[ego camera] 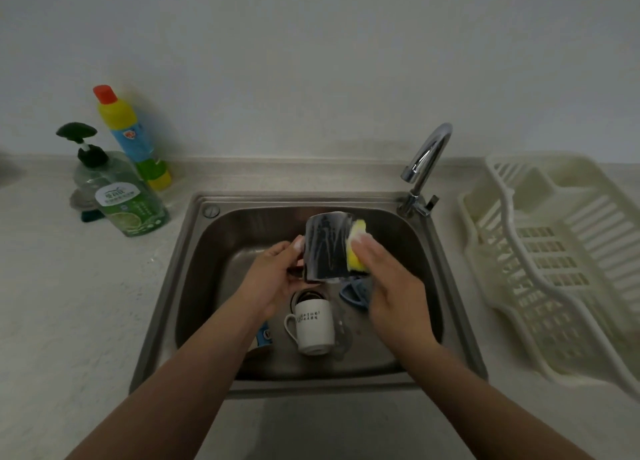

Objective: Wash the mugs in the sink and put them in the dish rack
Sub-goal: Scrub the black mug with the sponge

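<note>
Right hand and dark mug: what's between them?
A yellow sponge, pressed by the right hand against the soapy dark mug, which the left hand holds over the sink. Head view.

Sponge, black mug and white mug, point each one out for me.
yellow sponge [356, 251]: head view, on its yellow side, beside the fingers.
black mug [327, 248]: head view, middle of its soapy outer wall.
white mug [314, 324]: head view, on its side wall below the lettering.

- A mug [327, 246] is held above the sink [194, 251], between both hands.
- Another mug [313, 326] lies in the sink below.
- The dish rack [554, 262] stands right of the sink; two bottles [130, 196] stand left.
</note>
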{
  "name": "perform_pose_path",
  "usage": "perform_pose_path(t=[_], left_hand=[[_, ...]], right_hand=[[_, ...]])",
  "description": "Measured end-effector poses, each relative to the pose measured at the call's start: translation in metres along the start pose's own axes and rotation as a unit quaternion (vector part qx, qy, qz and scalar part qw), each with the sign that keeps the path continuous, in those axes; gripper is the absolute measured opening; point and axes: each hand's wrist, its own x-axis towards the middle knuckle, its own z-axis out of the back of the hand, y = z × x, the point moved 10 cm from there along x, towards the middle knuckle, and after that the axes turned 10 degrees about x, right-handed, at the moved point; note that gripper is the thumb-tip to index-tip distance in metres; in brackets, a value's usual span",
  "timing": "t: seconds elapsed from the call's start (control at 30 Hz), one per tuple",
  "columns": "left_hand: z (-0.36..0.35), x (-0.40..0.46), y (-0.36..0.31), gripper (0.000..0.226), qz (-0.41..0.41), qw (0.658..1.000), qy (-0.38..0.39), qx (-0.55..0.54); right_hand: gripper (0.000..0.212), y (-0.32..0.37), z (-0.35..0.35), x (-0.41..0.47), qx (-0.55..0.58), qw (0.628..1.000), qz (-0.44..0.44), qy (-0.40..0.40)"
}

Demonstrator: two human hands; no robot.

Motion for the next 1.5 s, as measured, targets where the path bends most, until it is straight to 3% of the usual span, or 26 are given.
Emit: perform_pose_path(t=[0.1, 0.23, 0.37, 0.5, 0.57, 0.63, 0.7, 0.8, 0.97, 1.1, 1.23, 1.4, 1.5], left_hand=[[0.008, 0.0, 0.001, 0.02, 0.001, 0.999, 0.0, 0.032], [0.005, -0.002, 0.006, 0.025, 0.003, 0.998, -0.005, 0.062], [0.014, -0.006, 0.001, 0.029, -0.021, 0.994, -0.044, 0.093], [0.013, -0.006, -0.003, 0.021, -0.04, 0.983, -0.073, 0.163], [0.017, -0.006, -0.007, 0.017, -0.047, 0.978, -0.089, 0.181], [0.021, -0.005, -0.008, 0.02, -0.053, 0.978, -0.092, 0.177], [0.017, -0.006, -0.006, 0.022, -0.05, 0.982, -0.081, 0.166], [0.008, -0.006, -0.004, 0.031, -0.035, 0.99, -0.057, 0.126], [0.01, -0.009, -0.006, 0.02, -0.023, 0.997, -0.02, 0.071], [-0.005, -0.01, -0.002, 0.019, -0.009, 0.999, 0.013, 0.034], [0.002, -0.01, -0.005, 0.019, -0.009, 1.0, 0.006, -0.005], [-0.001, -0.01, -0.001, 0.021, -0.014, 0.997, -0.015, 0.068], [0.003, -0.009, -0.005, 0.02, -0.028, 0.996, -0.038, 0.072]], right_hand=[[0.051, 0.018, -0.016, -0.016, -0.04, 0.992, 0.096, 0.065], [0.06, 0.003, -0.009, 0.031, -0.016, 1.0, 0.004, 0.023], [0.076, 0.023, -0.039, -0.012, -0.132, 0.974, 0.153, 0.101], [0.079, 0.014, -0.037, 0.021, -0.144, 0.979, 0.124, 0.074], [0.073, 0.026, -0.044, 0.005, -0.187, 0.958, 0.195, 0.093], [0.052, 0.032, -0.048, -0.022, -0.175, 0.944, 0.254, 0.121], [0.052, 0.022, -0.035, -0.008, -0.13, 0.963, 0.214, 0.1], [0.068, -0.007, -0.008, 0.021, -0.059, 0.997, 0.04, 0.026], [0.051, 0.003, -0.012, -0.029, -0.018, 0.996, 0.073, 0.047], [0.06, -0.015, 0.005, 0.012, 0.064, 0.997, -0.028, -0.037], [0.061, -0.006, -0.007, -0.024, 0.062, 0.998, 0.016, 0.004], [0.067, -0.005, -0.003, 0.014, 0.003, 1.0, 0.008, -0.013], [0.058, 0.031, -0.022, -0.015, -0.109, 0.975, 0.188, 0.051]])
